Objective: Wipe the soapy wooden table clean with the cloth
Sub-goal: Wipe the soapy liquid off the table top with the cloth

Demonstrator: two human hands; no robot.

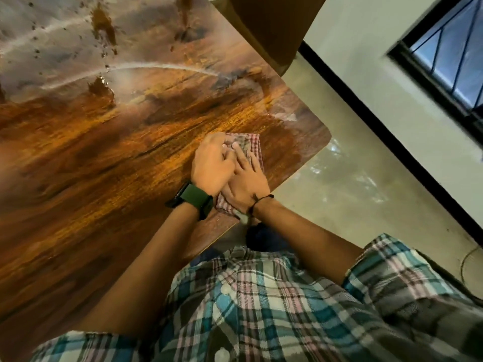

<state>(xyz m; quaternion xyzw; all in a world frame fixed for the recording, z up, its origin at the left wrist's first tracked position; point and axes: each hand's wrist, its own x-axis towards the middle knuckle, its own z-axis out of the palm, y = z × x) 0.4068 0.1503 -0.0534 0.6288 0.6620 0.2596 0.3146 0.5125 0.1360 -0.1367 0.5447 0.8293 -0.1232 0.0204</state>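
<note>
A checked red-and-white cloth lies flat on the wooden table near its right corner. My left hand, with a green watch on the wrist, presses down on the cloth. My right hand, with a black thread on the wrist, lies flat on the cloth too, partly under the left hand. A white soapy film covers the far part of the table, with a curved white streak at its near edge. The wood near my hands looks wet and dark.
The table's rounded corner and its right edge are close to my hands. Beyond the edge lies a pale shiny floor. A brown chair back stands at the far right of the table. A barred window sits in the wall.
</note>
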